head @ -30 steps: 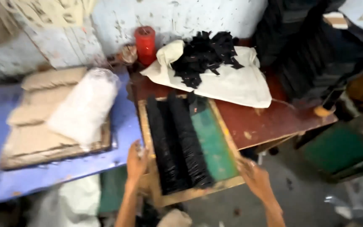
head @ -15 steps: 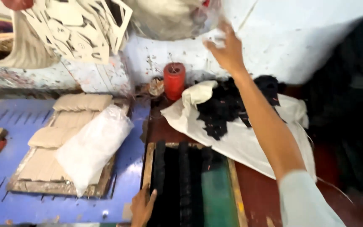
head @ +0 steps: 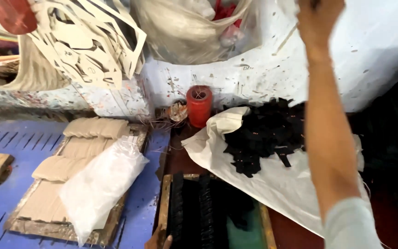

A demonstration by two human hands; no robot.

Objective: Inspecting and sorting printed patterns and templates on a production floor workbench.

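My right hand [head: 319, 19] is stretched high up against the white wall, its fingers cut off by the top edge of the view. The forearm crosses a heap of black cut pieces [head: 263, 136] that lies on a white sack [head: 272, 184]. Only the fingertips of my left hand [head: 159, 240] show at the bottom edge. They rest spread on the left rail of a wooden frame [head: 164, 203]. Rows of black pieces [head: 199, 212] lie on the frame's green bed.
A red thread spool [head: 199, 105] stands by the wall. Left, on the blue table [head: 5, 147], a wooden board carries tan pieces [head: 86, 138] and a clear plastic bag [head: 100, 184]. Cut-out card sheets [head: 88, 41] and a stuffed plastic bag [head: 194, 27] hang above.
My right hand has left the frame's right side and risen up the wall to the top of the view. The view has tilted upward. My left hand stays at the frame's left rail.
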